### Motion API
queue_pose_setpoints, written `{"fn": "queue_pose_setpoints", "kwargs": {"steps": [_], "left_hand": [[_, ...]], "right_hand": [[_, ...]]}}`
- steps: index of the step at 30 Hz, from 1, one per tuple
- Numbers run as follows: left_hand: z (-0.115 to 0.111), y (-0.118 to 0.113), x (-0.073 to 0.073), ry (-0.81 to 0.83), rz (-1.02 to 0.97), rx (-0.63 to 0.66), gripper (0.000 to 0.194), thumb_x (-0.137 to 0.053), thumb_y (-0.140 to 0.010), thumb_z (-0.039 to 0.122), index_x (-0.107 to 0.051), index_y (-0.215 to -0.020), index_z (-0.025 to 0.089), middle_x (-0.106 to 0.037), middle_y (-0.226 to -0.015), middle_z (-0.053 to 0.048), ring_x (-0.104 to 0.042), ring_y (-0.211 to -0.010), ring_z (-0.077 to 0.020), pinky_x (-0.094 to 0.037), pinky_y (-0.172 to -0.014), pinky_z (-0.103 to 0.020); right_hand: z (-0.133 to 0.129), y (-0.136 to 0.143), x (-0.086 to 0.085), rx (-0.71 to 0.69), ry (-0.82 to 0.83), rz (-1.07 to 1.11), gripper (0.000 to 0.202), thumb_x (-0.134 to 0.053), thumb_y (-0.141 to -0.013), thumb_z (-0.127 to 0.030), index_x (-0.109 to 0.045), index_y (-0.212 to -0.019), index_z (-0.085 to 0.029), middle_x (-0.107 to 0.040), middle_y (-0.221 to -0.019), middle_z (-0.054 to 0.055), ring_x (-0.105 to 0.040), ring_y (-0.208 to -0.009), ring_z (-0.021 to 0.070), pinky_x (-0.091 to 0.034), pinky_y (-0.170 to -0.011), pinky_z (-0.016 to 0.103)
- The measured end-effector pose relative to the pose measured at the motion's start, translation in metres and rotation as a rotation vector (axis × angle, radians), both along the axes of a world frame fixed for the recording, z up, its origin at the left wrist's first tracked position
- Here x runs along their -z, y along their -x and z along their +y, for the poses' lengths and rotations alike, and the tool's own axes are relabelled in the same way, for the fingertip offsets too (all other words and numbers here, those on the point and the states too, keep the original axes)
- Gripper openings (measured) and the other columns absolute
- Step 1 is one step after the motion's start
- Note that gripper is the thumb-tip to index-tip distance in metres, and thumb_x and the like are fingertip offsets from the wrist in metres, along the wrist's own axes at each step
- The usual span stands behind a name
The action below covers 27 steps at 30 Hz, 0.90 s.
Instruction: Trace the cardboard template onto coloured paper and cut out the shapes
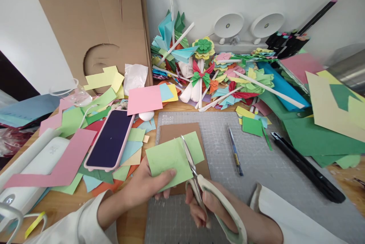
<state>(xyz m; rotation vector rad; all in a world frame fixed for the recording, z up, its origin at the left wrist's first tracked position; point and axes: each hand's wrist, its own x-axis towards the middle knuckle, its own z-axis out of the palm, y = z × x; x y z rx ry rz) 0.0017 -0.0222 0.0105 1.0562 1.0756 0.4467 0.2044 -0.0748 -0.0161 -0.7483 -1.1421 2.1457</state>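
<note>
A light green sheet of paper (168,160) is pinched in my left hand (151,183), thumb on top and fingers beneath. My right hand (211,202) grips a pair of scissors (228,208) with pale handles. The blades lie across the paper, and a cut runs between them, parting a narrower piece (195,147) on the right that still seems joined. Under the paper is a brown rectangular sheet (176,131), resting on the grey cutting mat (219,141). A pen (235,152) lies on the mat to the right.
At the left is a phone (110,139) among coloured scraps, beside a white device (47,160). A black utility knife (308,168) lies to the right, near green paper (325,137). Paper flowers (203,46) and white sticks pile up behind, next to standing cardboard (99,19).
</note>
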Motion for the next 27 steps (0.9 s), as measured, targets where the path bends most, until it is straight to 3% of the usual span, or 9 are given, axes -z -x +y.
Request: {"fn": "queue_pose_setpoints", "kwargs": {"steps": [3, 9, 19, 27], "left_hand": [[0.0004, -0.0009, -0.0006, 0.006, -0.002, -0.013, 0.036, -0.07, -0.072, 0.049, -0.054, -0.071, 0.016, -0.053, -0.042, 0.003, -0.043, -0.033, -0.0065, -0.032, -0.033, -0.015], [0.001, -0.0005, -0.0009, 0.009, 0.013, -0.015, 0.038, -0.069, -0.071, 0.051, -0.053, -0.071, 0.016, -0.053, -0.042, 0.003, -0.042, -0.032, -0.0057, -0.032, -0.033, -0.014], [-0.0005, -0.0022, 0.0017, -0.003, 0.016, -0.051, 0.042, -0.069, -0.071, 0.054, -0.051, -0.069, 0.016, -0.052, -0.041, 0.004, -0.04, -0.032, -0.0051, -0.032, -0.033, -0.014], [-0.003, -0.0024, 0.0037, -0.019, -0.013, -0.045, 0.041, -0.068, -0.074, 0.053, -0.054, -0.07, 0.015, -0.052, -0.042, 0.003, -0.041, -0.033, -0.0056, -0.033, -0.033, -0.015]], "right_hand": [[-0.0011, 0.0017, -0.0018, 0.005, 0.045, 0.008, 0.055, -0.045, -0.087, -0.07, -0.047, -0.093, -0.015, -0.036, -0.061, -0.008, -0.045, -0.053, 0.0072, -0.037, -0.051, 0.019], [-0.0023, 0.004, -0.0016, 0.024, 0.091, 0.033, 0.052, -0.049, -0.086, -0.068, -0.047, -0.089, -0.016, -0.033, -0.057, -0.01, -0.043, -0.047, 0.0059, -0.038, -0.049, 0.019], [-0.004, 0.0071, 0.0011, 0.06, 0.177, -0.002, 0.054, -0.052, -0.083, -0.07, -0.047, -0.082, -0.017, -0.037, -0.049, -0.01, -0.043, -0.041, 0.0052, -0.036, -0.042, 0.017], [-0.0041, 0.0101, 0.002, 0.073, 0.188, 0.011, 0.053, -0.052, -0.082, -0.07, -0.048, -0.08, -0.017, -0.043, -0.043, -0.009, -0.042, -0.037, 0.0054, -0.042, -0.042, 0.018]]}}
